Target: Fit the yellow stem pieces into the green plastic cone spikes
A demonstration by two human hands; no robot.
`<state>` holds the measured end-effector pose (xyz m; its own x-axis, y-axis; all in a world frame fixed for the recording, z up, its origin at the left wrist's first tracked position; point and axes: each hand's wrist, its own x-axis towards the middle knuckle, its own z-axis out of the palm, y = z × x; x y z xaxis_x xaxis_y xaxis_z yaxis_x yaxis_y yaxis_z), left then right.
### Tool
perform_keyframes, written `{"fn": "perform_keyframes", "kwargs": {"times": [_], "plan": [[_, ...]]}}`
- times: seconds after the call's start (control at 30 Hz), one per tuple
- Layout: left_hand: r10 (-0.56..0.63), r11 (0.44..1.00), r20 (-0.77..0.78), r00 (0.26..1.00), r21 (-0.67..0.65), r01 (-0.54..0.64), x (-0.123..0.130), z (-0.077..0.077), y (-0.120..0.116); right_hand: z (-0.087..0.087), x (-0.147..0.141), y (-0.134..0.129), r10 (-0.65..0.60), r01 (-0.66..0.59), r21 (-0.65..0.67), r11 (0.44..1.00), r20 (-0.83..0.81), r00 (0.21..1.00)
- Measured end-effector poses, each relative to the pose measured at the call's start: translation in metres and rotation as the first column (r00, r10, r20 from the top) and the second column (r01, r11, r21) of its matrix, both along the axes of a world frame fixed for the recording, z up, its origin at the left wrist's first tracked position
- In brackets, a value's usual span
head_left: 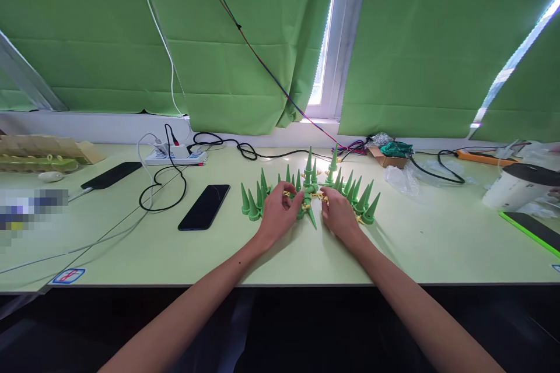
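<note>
Many small green spiked cones stand in the middle of the table, among them a pair of tall cones (pixel 308 168) behind my hands and a cluster of cones (pixel 252 205) to the left. My left hand (pixel 280 210) is curled, thumb and fingers close together at the middle cones; what it pinches is mostly hidden. One green cone (pixel 312 217) lies tilted between my hands, its tip toward me. My right hand (pixel 340 213) is closed at the fingertips on a small yellow piece (pixel 324 199). More cones (pixel 371 210) stand beyond its right side, with yellow bits at their bases.
A black phone (pixel 203 207) lies left of the cones, near looped cables and a white power strip (pixel 175 155). Behind on the right sit a small cardboard box (pixel 387 158) and clear plastic wrap (pixel 401 180). A white cylinder with a dark lid (pixel 518 187) stands far right.
</note>
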<state>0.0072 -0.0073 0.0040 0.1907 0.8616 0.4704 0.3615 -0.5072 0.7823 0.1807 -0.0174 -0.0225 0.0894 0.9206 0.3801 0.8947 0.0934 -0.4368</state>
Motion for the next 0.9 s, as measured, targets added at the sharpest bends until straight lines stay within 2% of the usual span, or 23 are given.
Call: {"fn": "perform_keyframes", "kwargs": {"times": [0.13, 0.23, 0.47, 0.67, 0.9], "plan": [[0.029, 0.999, 0.089, 0.996, 0.024, -0.031, 0.000, 0.000, -0.002, 0.000, 0.002, 0.001, -0.010, 0.011, -0.030, 0.999, 0.034, 0.999], [-0.001, 0.999, 0.087, 0.996, 0.052, -0.004, -0.001, -0.002, -0.001, -0.001, 0.003, 0.002, -0.018, 0.021, -0.052, 0.998, 0.059, 0.998], [-0.157, 0.971, -0.094, 0.983, 0.170, 0.171, 0.001, -0.007, -0.001, -0.001, 0.003, 0.002, -0.016, 0.023, -0.081, 0.996, 0.090, 0.996], [-0.305, 0.906, -0.318, 0.897, 0.193, 0.377, 0.000, -0.012, -0.002, 0.003, 0.003, 0.000, -0.010, 0.017, -0.082, 0.996, 0.092, 0.996], [-0.326, 0.895, -0.359, 0.875, 0.182, 0.408, 0.000, -0.014, -0.001, 0.004, 0.003, 0.000, -0.043, 0.053, -0.102, 0.993, 0.100, 0.994]]}}
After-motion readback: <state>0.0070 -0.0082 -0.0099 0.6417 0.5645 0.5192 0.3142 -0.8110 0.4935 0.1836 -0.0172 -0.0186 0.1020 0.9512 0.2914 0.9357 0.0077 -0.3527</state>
